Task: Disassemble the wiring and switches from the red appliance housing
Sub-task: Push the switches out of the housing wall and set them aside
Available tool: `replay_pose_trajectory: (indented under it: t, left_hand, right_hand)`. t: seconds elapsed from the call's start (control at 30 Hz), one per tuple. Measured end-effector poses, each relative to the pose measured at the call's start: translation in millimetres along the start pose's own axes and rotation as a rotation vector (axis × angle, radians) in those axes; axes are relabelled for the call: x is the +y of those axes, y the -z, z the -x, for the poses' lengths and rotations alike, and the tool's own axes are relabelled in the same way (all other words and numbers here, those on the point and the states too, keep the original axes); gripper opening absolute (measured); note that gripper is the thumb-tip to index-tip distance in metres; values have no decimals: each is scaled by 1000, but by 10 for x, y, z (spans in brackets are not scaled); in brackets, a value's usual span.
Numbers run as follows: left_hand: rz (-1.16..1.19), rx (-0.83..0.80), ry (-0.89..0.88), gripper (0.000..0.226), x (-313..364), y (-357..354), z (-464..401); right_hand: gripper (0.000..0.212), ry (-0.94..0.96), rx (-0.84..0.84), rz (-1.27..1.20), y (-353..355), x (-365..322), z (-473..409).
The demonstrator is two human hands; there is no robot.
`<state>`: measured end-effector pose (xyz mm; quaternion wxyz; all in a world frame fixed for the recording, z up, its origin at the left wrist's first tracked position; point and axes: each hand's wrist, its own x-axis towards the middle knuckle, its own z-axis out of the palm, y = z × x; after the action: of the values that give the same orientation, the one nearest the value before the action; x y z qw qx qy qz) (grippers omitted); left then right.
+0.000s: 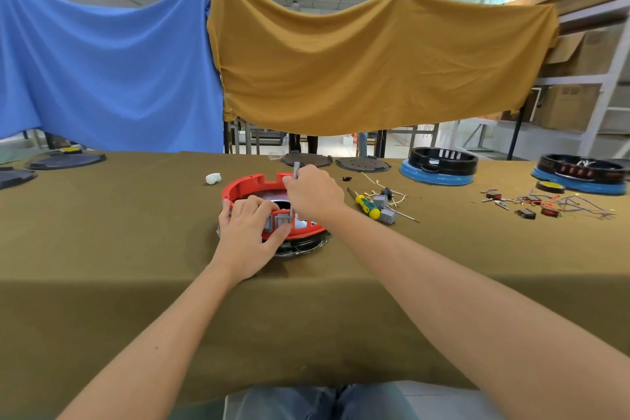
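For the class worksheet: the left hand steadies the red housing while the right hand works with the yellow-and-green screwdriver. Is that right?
Not quite. In the head view the yellow-and-green screwdriver lies on the table; the right hand holds a thin grey tool. The left hand does steady the red housing.

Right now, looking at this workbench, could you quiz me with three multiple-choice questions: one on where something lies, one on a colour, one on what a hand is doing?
1. Where is the yellow-and-green-handled screwdriver?
A. right of the red round plastic housing
B. inside it
C. on the shelves

2. What colour is the table cloth?
A. white
B. olive-brown
C. red

3. What is the right hand doing?
A. lying flat
B. gripping a slim grey tool
C. holding tape

Answers: 1 A, it lies on the cloth beside the housing. 2 B, the whole tabletop shows it. 3 B, its fingers curl round the upright tool.
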<state>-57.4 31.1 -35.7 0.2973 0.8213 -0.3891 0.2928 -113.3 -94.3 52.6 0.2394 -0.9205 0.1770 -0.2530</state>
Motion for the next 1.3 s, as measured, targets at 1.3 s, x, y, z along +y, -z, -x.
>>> replay_pose_trajectory:
  t: [1.3]
  left_hand:
    - [11, 60, 0, 26, -12, -15, -2]
  right_hand:
    - [36, 300, -237, -58, 187, -183, 101]
